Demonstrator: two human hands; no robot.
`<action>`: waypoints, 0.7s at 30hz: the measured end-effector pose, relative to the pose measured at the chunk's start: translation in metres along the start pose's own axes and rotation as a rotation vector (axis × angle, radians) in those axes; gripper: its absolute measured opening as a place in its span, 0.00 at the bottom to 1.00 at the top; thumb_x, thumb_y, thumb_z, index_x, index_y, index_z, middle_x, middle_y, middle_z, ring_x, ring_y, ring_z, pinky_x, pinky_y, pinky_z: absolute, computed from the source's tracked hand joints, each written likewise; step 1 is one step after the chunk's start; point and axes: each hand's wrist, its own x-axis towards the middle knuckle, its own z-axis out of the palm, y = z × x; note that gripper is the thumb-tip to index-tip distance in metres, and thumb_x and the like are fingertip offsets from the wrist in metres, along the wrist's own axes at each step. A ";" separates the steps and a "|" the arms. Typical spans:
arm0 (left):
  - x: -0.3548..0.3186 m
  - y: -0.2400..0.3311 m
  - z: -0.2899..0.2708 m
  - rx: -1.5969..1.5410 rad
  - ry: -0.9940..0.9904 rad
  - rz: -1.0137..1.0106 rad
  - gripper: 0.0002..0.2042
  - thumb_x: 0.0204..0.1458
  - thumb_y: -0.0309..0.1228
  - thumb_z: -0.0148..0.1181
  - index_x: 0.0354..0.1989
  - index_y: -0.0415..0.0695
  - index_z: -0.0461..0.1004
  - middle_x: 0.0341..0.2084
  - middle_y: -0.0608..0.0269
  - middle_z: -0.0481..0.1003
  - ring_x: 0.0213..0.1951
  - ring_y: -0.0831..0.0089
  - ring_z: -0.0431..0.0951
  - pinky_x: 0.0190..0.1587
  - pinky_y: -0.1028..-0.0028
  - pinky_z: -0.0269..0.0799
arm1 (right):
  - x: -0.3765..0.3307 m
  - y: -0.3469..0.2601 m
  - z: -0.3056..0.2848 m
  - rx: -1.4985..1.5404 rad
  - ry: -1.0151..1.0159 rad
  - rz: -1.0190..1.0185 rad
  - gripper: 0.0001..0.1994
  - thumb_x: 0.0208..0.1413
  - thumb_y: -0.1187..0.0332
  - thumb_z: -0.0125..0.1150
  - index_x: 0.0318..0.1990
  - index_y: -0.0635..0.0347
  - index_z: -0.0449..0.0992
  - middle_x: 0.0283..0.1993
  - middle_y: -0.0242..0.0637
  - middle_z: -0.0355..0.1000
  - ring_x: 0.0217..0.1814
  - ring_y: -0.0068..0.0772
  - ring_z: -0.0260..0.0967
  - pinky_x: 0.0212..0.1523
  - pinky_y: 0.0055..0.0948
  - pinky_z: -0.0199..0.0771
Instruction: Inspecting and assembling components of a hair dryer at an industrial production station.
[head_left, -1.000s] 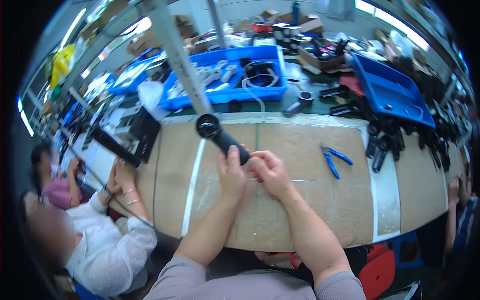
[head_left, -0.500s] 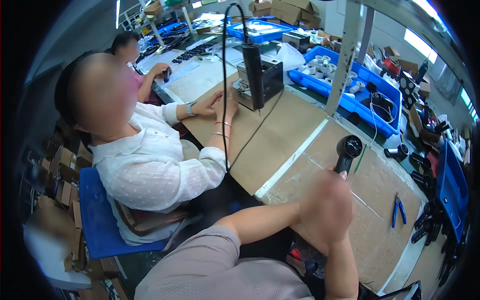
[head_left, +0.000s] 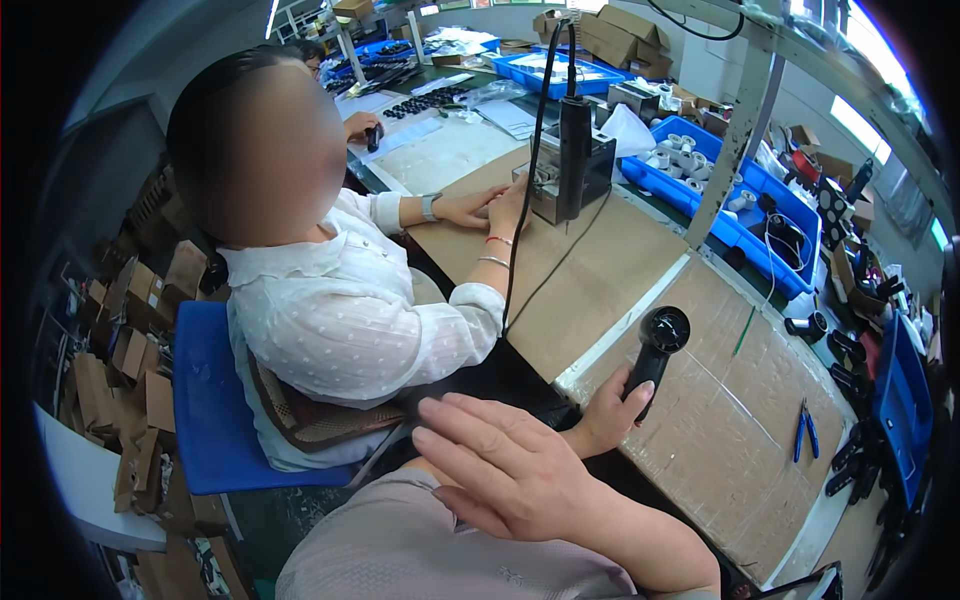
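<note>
We are gripping a matte black plastic hair-dryer body (head_left: pixel 655 350) in our left hand (head_left: pixel 608 415); our right hand (head_left: pixel 500 470) is hovering flat, fingers released.

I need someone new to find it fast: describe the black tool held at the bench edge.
Start at the cardboard-covered bench running along the right. At its near edge, the person's left hand grips the handle of a black hair dryer body, its round end pointing up. Unlike the blue-handled pliers lying flat farther right, it is all black, held upright, and in a hand.
</note>
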 end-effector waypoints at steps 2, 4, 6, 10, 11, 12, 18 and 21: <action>-0.009 0.000 0.004 0.007 -0.009 0.001 0.11 0.64 0.34 0.54 0.49 0.41 0.68 0.28 0.63 0.73 0.23 0.78 0.68 0.26 0.78 0.63 | 0.003 -0.007 0.002 0.069 0.046 -0.009 0.30 0.57 0.61 0.64 0.65 0.62 0.67 0.65 0.45 0.69 0.60 0.47 0.72 0.59 0.37 0.73; -0.021 0.002 -0.001 0.144 -0.038 -0.042 0.12 0.63 0.31 0.56 0.52 0.41 0.68 0.32 0.62 0.75 0.27 0.77 0.70 0.29 0.78 0.68 | -0.006 -0.003 0.017 0.057 -0.057 0.059 0.29 0.56 0.61 0.63 0.65 0.62 0.68 0.64 0.45 0.70 0.59 0.46 0.72 0.58 0.38 0.73; -0.029 0.009 -0.011 0.237 -0.122 -0.007 0.14 0.61 0.31 0.58 0.52 0.41 0.68 0.33 0.62 0.75 0.28 0.77 0.71 0.32 0.77 0.68 | -0.033 0.007 0.033 0.074 -0.285 0.180 0.28 0.56 0.61 0.62 0.63 0.63 0.69 0.61 0.45 0.70 0.56 0.45 0.72 0.56 0.38 0.72; -0.035 0.005 -0.015 0.399 -0.200 0.170 0.21 0.57 0.31 0.64 0.57 0.39 0.67 0.38 0.59 0.77 0.35 0.72 0.75 0.42 0.74 0.71 | -0.042 -0.006 0.036 0.096 -0.216 0.206 0.23 0.56 0.64 0.61 0.58 0.64 0.71 0.56 0.45 0.71 0.48 0.45 0.72 0.48 0.38 0.73; -0.033 0.005 -0.016 0.415 -0.198 0.177 0.21 0.56 0.30 0.64 0.57 0.39 0.67 0.38 0.60 0.77 0.36 0.73 0.75 0.43 0.74 0.71 | -0.035 -0.008 0.035 0.112 -0.146 0.132 0.23 0.56 0.64 0.61 0.58 0.64 0.71 0.56 0.45 0.72 0.47 0.45 0.73 0.47 0.37 0.74; -0.031 0.005 -0.014 0.432 -0.192 0.186 0.21 0.56 0.29 0.64 0.57 0.40 0.67 0.38 0.60 0.77 0.37 0.73 0.75 0.44 0.74 0.71 | -0.030 -0.011 0.031 0.130 -0.078 0.052 0.23 0.56 0.65 0.62 0.58 0.64 0.71 0.55 0.44 0.72 0.45 0.44 0.73 0.45 0.36 0.74; -0.027 0.007 -0.012 0.318 -0.186 0.124 0.15 0.58 0.28 0.61 0.51 0.40 0.68 0.35 0.60 0.76 0.33 0.75 0.73 0.41 0.77 0.70 | -0.010 -0.019 0.003 0.030 0.320 0.018 0.23 0.57 0.67 0.62 0.60 0.64 0.71 0.60 0.44 0.71 0.47 0.41 0.73 0.45 0.33 0.74; -0.024 -0.006 -0.010 0.084 -0.103 -0.001 0.12 0.60 0.27 0.58 0.50 0.39 0.68 0.34 0.60 0.75 0.31 0.75 0.73 0.39 0.78 0.70 | -0.030 -0.006 -0.014 -0.062 0.170 0.070 0.22 0.58 0.68 0.62 0.59 0.64 0.72 0.62 0.45 0.71 0.45 0.38 0.74 0.44 0.32 0.75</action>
